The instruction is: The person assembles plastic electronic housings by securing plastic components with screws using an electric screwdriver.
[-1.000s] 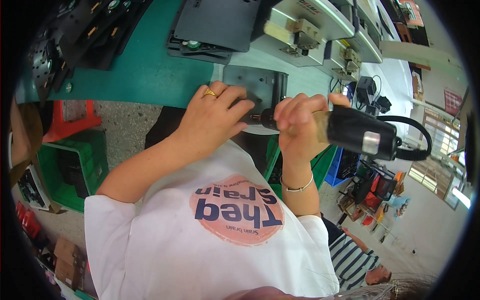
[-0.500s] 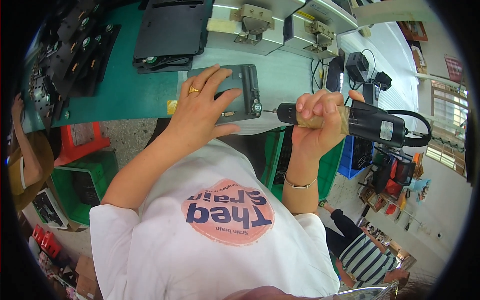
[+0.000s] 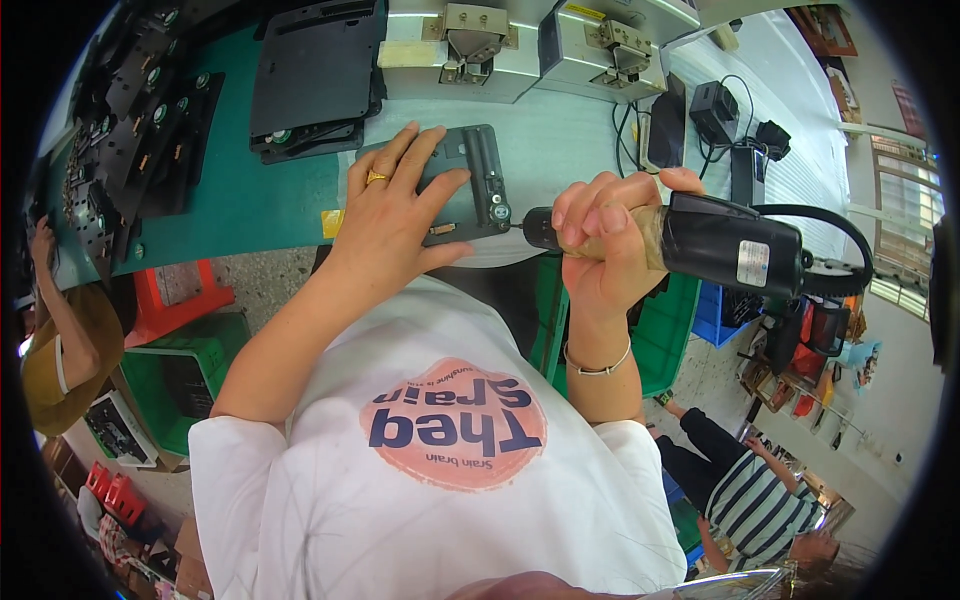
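Note:
A flat dark grey plastic panel (image 3: 455, 155) lies at the near edge of the bench. My left hand (image 3: 393, 215) rests on it with spread fingers, a gold ring on one of them. My right hand (image 3: 612, 232) is wrapped round a black electric screwdriver (image 3: 730, 245) whose grip is bound in tan tape. The tool lies nearly level, its bit pointing left at the panel's near right corner, beside a small round metal part (image 3: 501, 212). Whether the bit touches the panel I cannot tell. A small brass-coloured piece (image 3: 442, 229) shows on the panel near my left thumb.
Stacked black panels (image 3: 315, 80) stand behind my left hand, with more black parts (image 3: 150, 130) at far left. Grey metal machines (image 3: 460, 60) line the back. Cables and a black adapter (image 3: 713, 112) lie at right. Green crates (image 3: 672, 330) stand below; other people are on both sides.
The screwdriver in my right hand has moved left, bringing its bit up close to the panel's corner. My left hand stays spread on the panel. The whole view has shifted slightly.

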{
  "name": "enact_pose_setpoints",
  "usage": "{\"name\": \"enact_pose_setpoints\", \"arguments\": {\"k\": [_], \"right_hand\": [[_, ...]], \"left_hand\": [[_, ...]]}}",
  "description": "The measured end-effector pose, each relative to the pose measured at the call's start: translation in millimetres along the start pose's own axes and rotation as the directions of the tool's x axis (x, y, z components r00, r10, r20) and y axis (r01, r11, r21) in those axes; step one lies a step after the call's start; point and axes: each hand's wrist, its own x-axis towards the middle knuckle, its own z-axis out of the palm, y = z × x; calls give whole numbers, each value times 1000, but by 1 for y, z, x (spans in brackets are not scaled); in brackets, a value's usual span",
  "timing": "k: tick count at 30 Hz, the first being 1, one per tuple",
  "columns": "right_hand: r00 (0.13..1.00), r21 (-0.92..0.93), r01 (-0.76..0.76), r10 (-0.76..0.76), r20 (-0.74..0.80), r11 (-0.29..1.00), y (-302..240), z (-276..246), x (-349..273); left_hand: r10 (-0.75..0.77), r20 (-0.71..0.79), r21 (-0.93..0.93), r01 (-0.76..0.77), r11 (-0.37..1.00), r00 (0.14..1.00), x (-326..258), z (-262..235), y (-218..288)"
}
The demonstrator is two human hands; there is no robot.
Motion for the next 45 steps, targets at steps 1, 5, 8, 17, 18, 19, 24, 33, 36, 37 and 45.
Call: {"name": "enact_pose_setpoints", "arguments": {"k": [1, 5, 8, 17, 18, 19, 24, 33, 36, 37, 45], "right_hand": [[999, 3, 15, -15, 29, 1000, 1, 0, -1], [973, 65, 112, -122, 195, 992, 7, -1, -2], [971, 6, 134, -132, 200, 991, 10, 3, -1], [997, 144, -53, 60, -44, 988, 0, 13, 3], [991, 243, -38, 67, -111, 969, -5, 12, 7], [980, 339, -23, 87, -176, 940, -12, 5, 11], [971, 219, 57, -4, -239, 974, -37, -26, 30], [966, 220, 20, 38, -255, 975, -22, 1, 41], [976, 216, 27, 21, -215, 976, -21, 10, 43], [978, 214, 28, 18, -210, 976, -21, 11, 42], [966, 220, 15, 43, -255, 975, -19, 0, 38]], "left_hand": [[2, -1, -2, -2, 1000, 1000, 0, 0, 0], [0, 3, -9, 0, 1000, 1000, 2, 0, -1], [7, 0, -6, -7, 1000, 1000, 4, 0, -2], [9, -91, -39, -12, 999, 996, 10, 3, -4], [12, -97, -48, -16, 999, 995, 10, -1, -1], [15, -101, -59, -21, 998, 995, 8, -6, 3], [10, -139, -114, -26, 993, 990, -14, -57, 20], [-373, -344, 199, 455, 868, 862, 51, -132, -60], [-567, -241, 304, 616, 727, 788, 74, -129, -73], [-562, -245, 310, 613, 727, 790, 78, -127, -73], [-642, -186, 366, 659, 657, 744, 86, -120, -72]]}}
